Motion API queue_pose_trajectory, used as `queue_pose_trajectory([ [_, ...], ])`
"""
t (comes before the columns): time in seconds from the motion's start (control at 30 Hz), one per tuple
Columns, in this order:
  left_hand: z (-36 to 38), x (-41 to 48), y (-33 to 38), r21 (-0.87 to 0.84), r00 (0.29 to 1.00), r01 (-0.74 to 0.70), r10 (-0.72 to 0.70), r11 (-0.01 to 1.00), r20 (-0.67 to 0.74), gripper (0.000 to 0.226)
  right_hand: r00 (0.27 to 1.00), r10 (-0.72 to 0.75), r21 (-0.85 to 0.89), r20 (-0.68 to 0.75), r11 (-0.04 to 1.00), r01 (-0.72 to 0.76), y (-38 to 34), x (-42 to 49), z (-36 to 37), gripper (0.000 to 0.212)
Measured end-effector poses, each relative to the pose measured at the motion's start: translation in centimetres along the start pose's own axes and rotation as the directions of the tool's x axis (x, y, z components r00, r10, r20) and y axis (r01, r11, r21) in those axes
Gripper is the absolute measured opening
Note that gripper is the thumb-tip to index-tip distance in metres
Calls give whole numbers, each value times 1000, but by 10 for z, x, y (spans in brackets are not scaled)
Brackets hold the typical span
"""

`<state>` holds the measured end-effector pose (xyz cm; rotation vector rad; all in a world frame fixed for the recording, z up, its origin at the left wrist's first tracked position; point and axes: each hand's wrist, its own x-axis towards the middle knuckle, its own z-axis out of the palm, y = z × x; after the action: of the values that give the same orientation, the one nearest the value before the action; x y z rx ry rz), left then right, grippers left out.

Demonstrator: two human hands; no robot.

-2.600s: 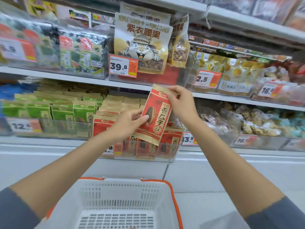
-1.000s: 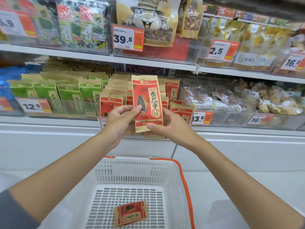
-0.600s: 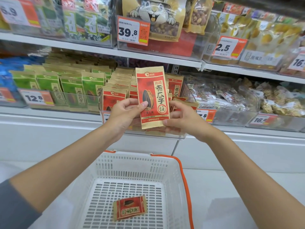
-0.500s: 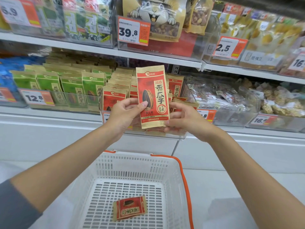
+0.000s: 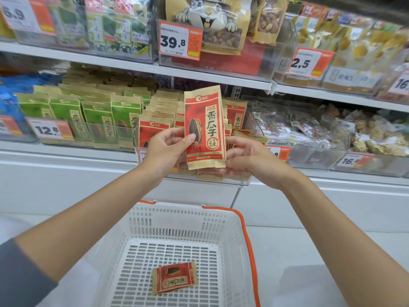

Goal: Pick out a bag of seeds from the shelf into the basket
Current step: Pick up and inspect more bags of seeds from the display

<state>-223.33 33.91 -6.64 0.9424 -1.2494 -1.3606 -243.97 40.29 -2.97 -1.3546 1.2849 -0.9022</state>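
1. Bag of seeds [image 5: 204,127]: a red and tan packet, held upright between both hands, above the basket and not yet in it.
2. The left hand [image 5: 164,151] pinches the packet's left edge, thumb on the printed front and fingers behind. The right hand [image 5: 250,158] holds the lower right corner with curled fingers. Both hands are grasping the packet.
3. Just behind the hands stands the row of matching red packets [image 5: 155,129] on the shelf. The held packet is clear of that row, so the pick from the shelf looks done.
4. Well below the hands, the basket [image 5: 177,220] shows white slotted walls and an orange handle. A second bag [image 5: 174,280] of the same kind lies flat on its floor.
5. To the left of the left hand, green bags [image 5: 97,120] stand upright in their own section; neither hand touches them.
6. What seems left for this packet is lowering it and letting go over the basket. One bag already in the basket suggests the task is partly met.
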Motion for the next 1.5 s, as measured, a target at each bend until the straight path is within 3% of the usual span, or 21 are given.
queue_pose_trajectory([
  [0.17,2,-3,3,52,997,-32,28,998,65,30,994,-98,26,-45,995,99,-5,-5,11,54],
  [0.3,6,-7,6,122,983,-49,26,991,180,81,980,-190,-46,-63,981,187,-4,-6,24,51],
  [0.47,4,-7,9,28,962,47,-53,998,269,42,977,-208,-60,-39,977,206,-6,-7,24,47],
  [0.53,3,-8,8,12,948,76,-76,997,309,38,977,-209,-94,-35,974,205,-6,-7,24,46],
  [0.7,3,-7,8,33,950,76,-83,997,300,41,974,-220,-186,-51,960,207,-3,-7,27,54],
  [0.8,3,-7,7,69,937,93,-111,993,332,49,934,-320,-249,-157,928,277,-7,-8,26,57],
  [0.9,2,-8,2,147,884,131,-182,980,431,65,882,-390,-293,-266,904,312,-10,-8,22,60],
  [1.03,2,-12,-1,226,782,155,-260,962,566,72,912,-315,-191,-263,944,271,-6,-6,16,89],
  [1.13,-1,-12,-2,210,735,185,-277,960,619,75,929,-305,-189,-209,945,268,-1,-2,15,78],
  [1.33,-1,-10,1,168,692,218,-274,961,668,68,915,-326,-182,-237,940,288,-2,-2,13,64],
  [1.5,2,-16,3,186,713,170,-251,968,655,56,915,-317,-202,-248,941,271,2,0,16,61],
])
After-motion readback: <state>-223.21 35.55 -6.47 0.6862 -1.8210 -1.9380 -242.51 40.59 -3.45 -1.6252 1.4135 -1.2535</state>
